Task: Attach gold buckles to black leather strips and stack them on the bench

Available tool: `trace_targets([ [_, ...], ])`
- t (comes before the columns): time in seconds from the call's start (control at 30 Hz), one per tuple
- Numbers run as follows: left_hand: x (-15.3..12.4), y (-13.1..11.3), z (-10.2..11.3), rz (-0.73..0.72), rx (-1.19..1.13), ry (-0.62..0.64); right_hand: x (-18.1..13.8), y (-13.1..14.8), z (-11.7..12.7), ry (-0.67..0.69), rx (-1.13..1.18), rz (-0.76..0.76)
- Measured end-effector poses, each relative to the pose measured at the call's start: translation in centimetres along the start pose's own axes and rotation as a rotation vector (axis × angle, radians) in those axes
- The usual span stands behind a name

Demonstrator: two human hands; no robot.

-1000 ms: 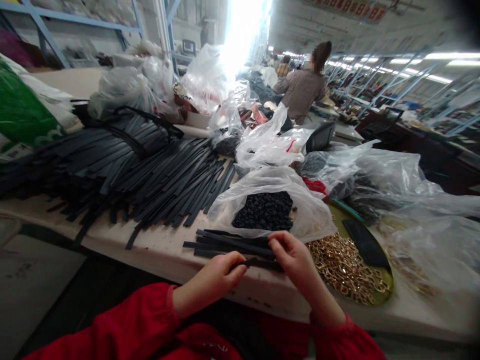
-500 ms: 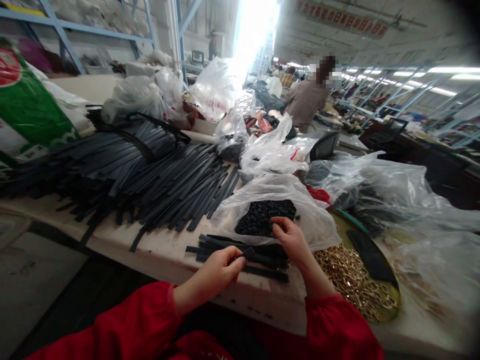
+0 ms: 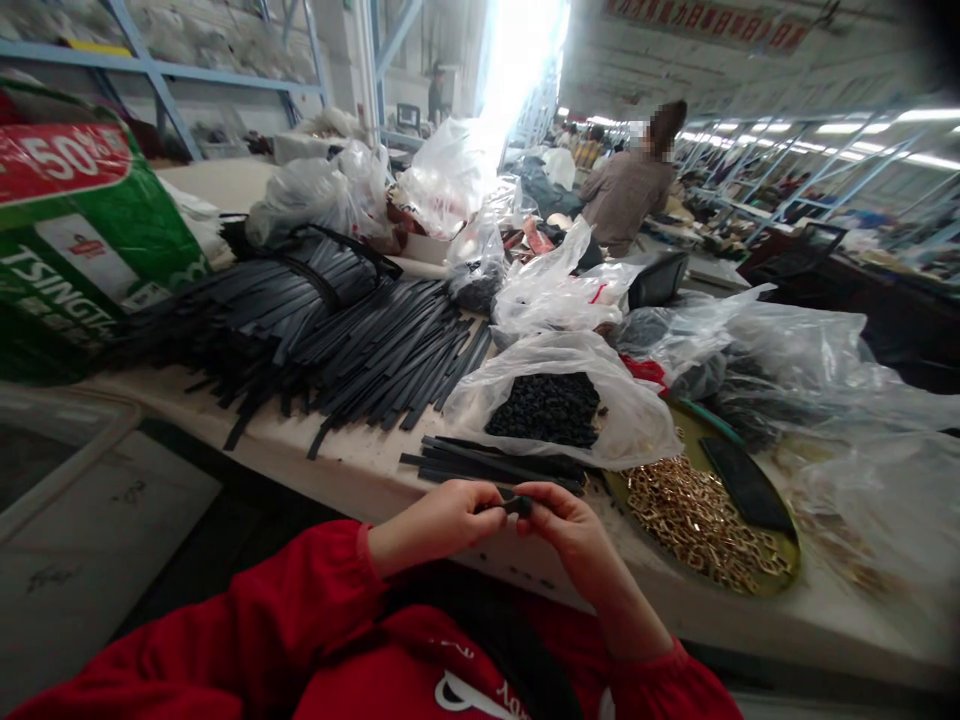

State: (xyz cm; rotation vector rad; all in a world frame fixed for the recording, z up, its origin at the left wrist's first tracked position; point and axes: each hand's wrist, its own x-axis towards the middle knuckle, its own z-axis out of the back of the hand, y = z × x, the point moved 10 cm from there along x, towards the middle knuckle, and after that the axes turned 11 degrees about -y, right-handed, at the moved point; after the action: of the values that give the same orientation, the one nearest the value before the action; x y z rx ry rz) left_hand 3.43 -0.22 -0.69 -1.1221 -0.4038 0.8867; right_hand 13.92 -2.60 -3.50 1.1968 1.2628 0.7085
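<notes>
In front of my chest my two hands meet, thumbs and fingertips almost touching. My left hand (image 3: 450,515) is closed in a pinch on a short black strap (image 3: 516,505). Opposite it, my right hand (image 3: 577,530) pinches a small dark piece at the strap's end; the fingers partly hide it. Just beyond lie several flat black strips (image 3: 457,465) at the table's front. Behind those, an open clear plastic bag (image 3: 645,430) holds a heap of small black pieces (image 3: 544,408).
A round yellowish tray (image 3: 784,570) at right carries gold-coloured metal fittings (image 3: 697,520) and a flat black piece (image 3: 746,485). Long black strips (image 3: 390,350) are piled at left beside a green bag (image 3: 97,250). More plastic bags (image 3: 810,340) crowd the back; a person (image 3: 630,195) stands beyond.
My right hand has left the heap of small black pieces and come down toward me, meeting my left hand at the strap. The view has shifted slightly.
</notes>
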Motion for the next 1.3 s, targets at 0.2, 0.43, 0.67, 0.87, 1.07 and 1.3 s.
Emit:
trace_targets([
  [0.2,-1.1,0.3,-1.1,0.008,0.062,0.162,-1.4,-2.3,-0.4,0.111,0.044,-0.089],
  [0.43,-0.3,1.7,-1.2,0.066,0.071,-0.030,-1.9,-1.9,0.3,-0.170,-0.023,0.118],
  [0.67,-0.5,1.2,-2.2,0.052,0.007,0.040,-2.5,-1.8,0.9,-0.193,-0.159,0.170],
  [0.87,-1.0,2.4,-2.5,0.133,0.024,0.151,-2.1,-2.8,0.7,-0.072,-0.198,0.165],
  [1.07,-1.1,2.7,-2.9,0.196,-0.034,0.168,-1.8,-3.4,0.4,-0.050,-0.150,0.132],
  [1.3,-0.9,3.5,-4.2,0.234,-0.113,0.188,-1.7,-4.1,0.3,-0.089,-0.092,0.063],
])
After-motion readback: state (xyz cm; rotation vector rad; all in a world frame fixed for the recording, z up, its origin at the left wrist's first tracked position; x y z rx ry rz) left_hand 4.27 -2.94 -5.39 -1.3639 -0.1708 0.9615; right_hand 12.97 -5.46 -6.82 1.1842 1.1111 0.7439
